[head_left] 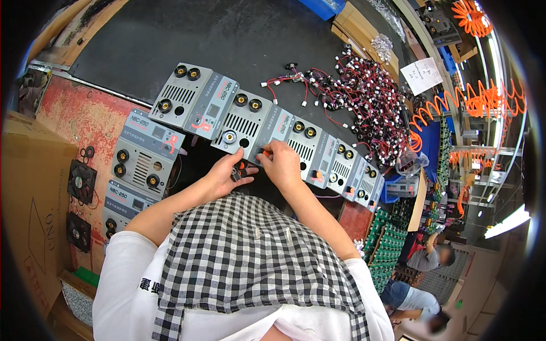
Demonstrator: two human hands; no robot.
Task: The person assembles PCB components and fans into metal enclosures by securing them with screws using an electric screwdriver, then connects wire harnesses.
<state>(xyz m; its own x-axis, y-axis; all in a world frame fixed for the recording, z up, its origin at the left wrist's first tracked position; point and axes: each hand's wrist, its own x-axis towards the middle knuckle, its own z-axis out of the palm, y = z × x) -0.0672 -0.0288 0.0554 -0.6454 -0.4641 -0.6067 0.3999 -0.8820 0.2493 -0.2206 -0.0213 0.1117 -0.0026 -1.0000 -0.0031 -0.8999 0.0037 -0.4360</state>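
Two bare hands at mid-frame, head view. Right hand (283,163): narrow, fingertips closed on a small orange-and-black knob (267,153) at the near part of a grey front panel (248,119), second from the left in a staggered row of five. Fingers cover most of the knob; I cannot tell whether it is seated. Left hand (225,169): half curled around small dark and orange parts (242,165), count unclear to me, thumb at the panel's near edge. The fisheye rim cuts off the cardboard box (34,210) on the left.

Writing: I note model lettering and a line of characters on the panel's darker strip, large print on the box, and handwriting too small for me on a white sheet (421,75).

Panel appearance: light grey face, black slotted vents, two black sockets with brass centres at the far end, one silver-ringed socket and an open round hole nearer. Beyond the row, a heap of wired connectors (372,105) lies on the black table (170,34).
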